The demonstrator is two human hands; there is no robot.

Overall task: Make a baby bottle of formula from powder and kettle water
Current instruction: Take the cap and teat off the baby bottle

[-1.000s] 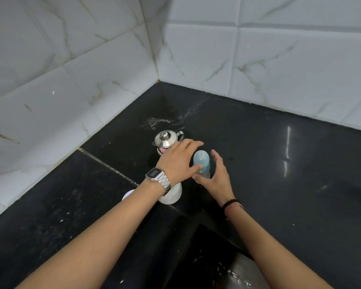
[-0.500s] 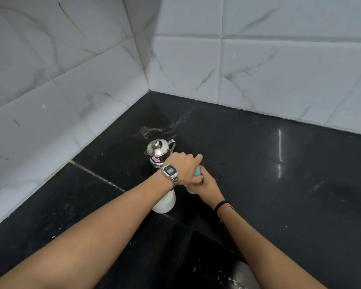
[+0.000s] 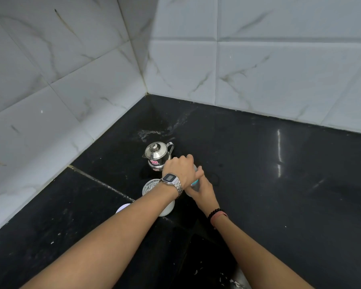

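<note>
Our left hand [image 3: 180, 168] is clenched over the top of the baby bottle [image 3: 194, 182]; our right hand [image 3: 200, 189] wraps its body. The kettle [image 3: 157, 154] stands at ten o'clock. Since a second ago, both hands have gone from spread to closed.

Black stone table [image 3: 279, 184]: carries steel kettle [image 3: 157, 154], open white jar [image 3: 152, 185], white lid [image 3: 123, 207], baby bottle [image 3: 195, 183].

Both hands hide nearly all of the baby bottle [image 3: 194, 183].
</note>
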